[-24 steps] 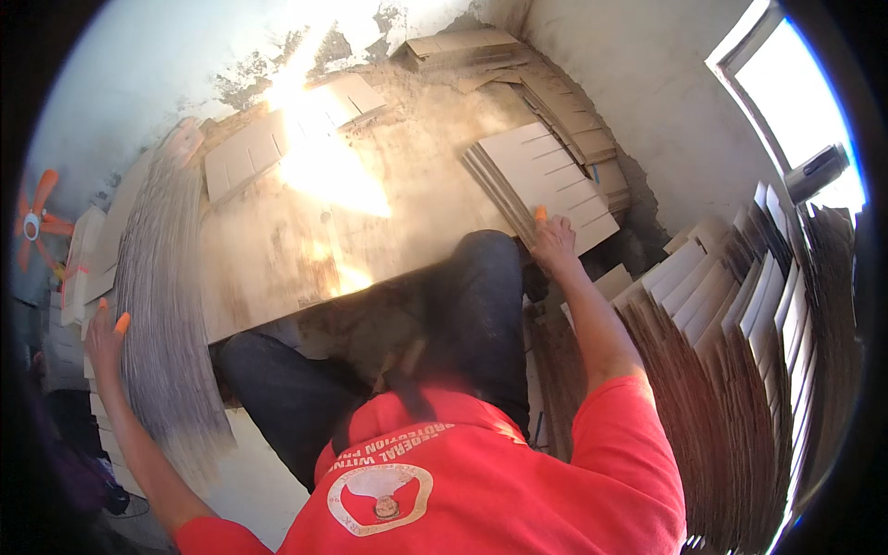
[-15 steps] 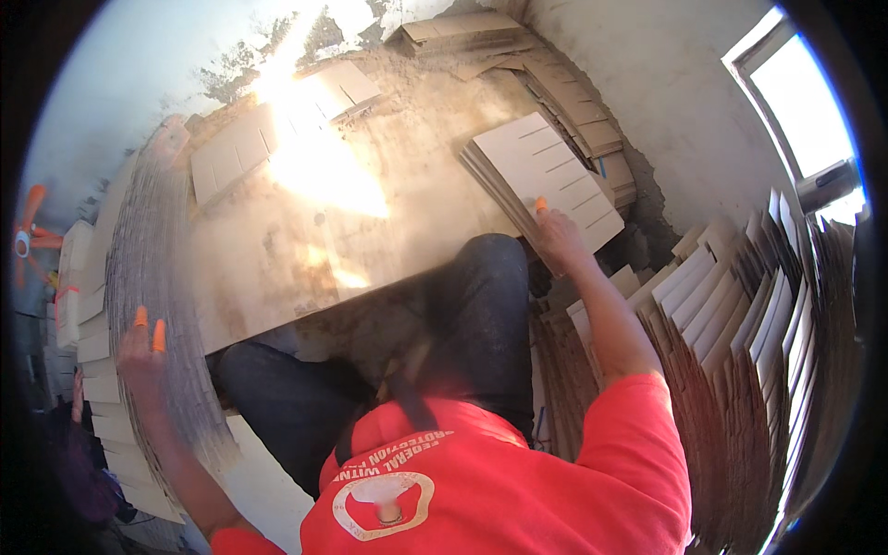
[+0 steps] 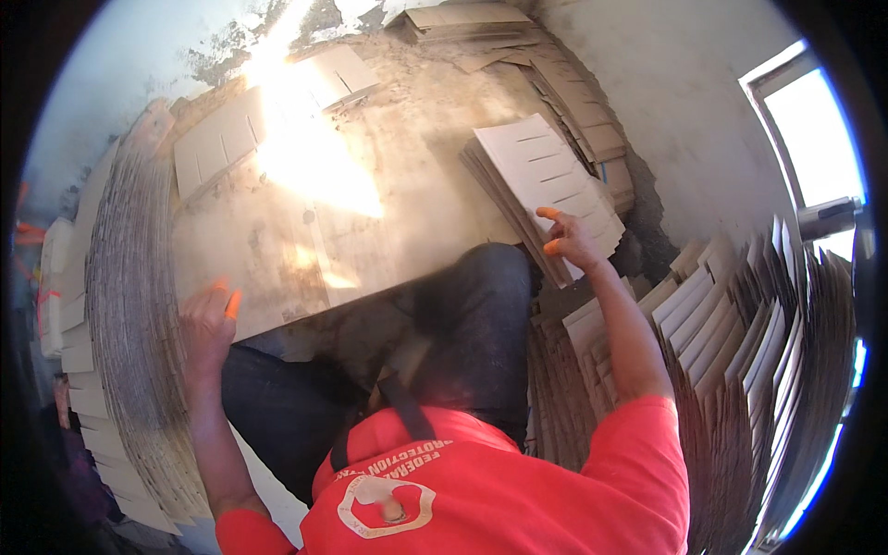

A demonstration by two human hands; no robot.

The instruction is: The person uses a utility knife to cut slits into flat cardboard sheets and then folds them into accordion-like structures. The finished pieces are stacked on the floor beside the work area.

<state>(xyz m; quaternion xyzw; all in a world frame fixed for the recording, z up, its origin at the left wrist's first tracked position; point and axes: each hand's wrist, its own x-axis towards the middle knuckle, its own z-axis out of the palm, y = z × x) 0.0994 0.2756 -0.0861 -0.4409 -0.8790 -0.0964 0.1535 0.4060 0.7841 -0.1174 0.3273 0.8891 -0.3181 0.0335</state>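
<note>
Orange finger covers sit on the thumb and a fingertip of both my hands. My right hand (image 3: 575,242) is at the near right side of a stack of slotted cardboard sheets (image 3: 536,171). Its thumb and forefinger are apart over the top sheet, and nothing shows gripped between them. Over the near left edge of the wooden table (image 3: 407,157), my left hand (image 3: 205,328) has its thumb and finger apart with nothing visible in them. Beside it, on the left, runs a long row of cardboard sheets packed on edge (image 3: 134,277).
Slotted sheets (image 3: 215,143) lie at the table's far left, in strong sunlight. More cardboard piles (image 3: 467,20) line the back and far right. Dense upright cardboard sheets (image 3: 703,324) fill the right side, below a window (image 3: 809,129). My knees are under the table's near edge.
My left hand has moved right, from the row of upright sheets to the table's edge. My right thumb and forefinger have spread at the stack, whose top sheets look slightly fanned.
</note>
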